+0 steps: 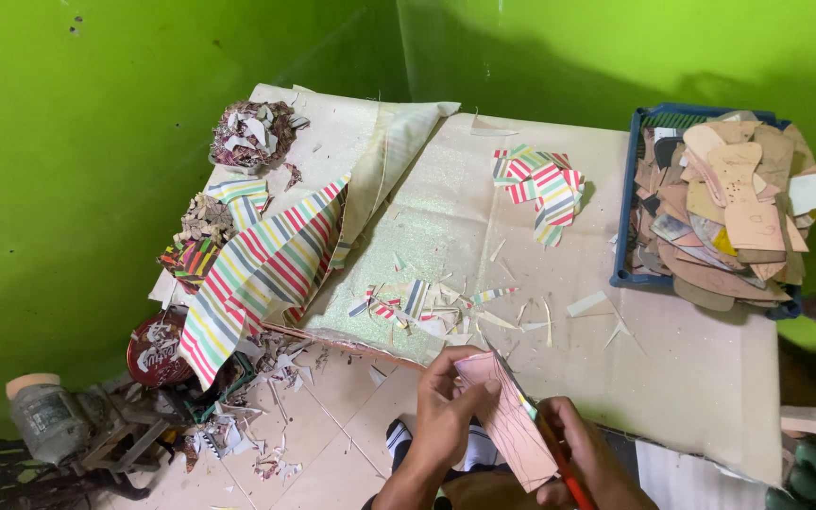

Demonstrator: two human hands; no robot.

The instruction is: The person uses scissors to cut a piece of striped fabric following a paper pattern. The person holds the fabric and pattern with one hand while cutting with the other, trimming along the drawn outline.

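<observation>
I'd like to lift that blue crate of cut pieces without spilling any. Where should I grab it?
Grip the blue crate by its rim, on the bare left wall and front-left corner, coming from the table's middle. The tan cut pieces are heaped above the rim and spill over the right and front edges, so those sides offer no clean hold. Keep it level.

Desk (691,378): I see matt beige sheet — rough.
Crate (627,274): blue plastic.
Striped sheet (257,264): smooth, faintly glossy.
Template (512,425): matt pink card.

I work in a small craft workshop. My bench (691,378) holds striped sheet (257,269), offcuts (427,307) and a crate (627,274) of cut shapes.
</observation>
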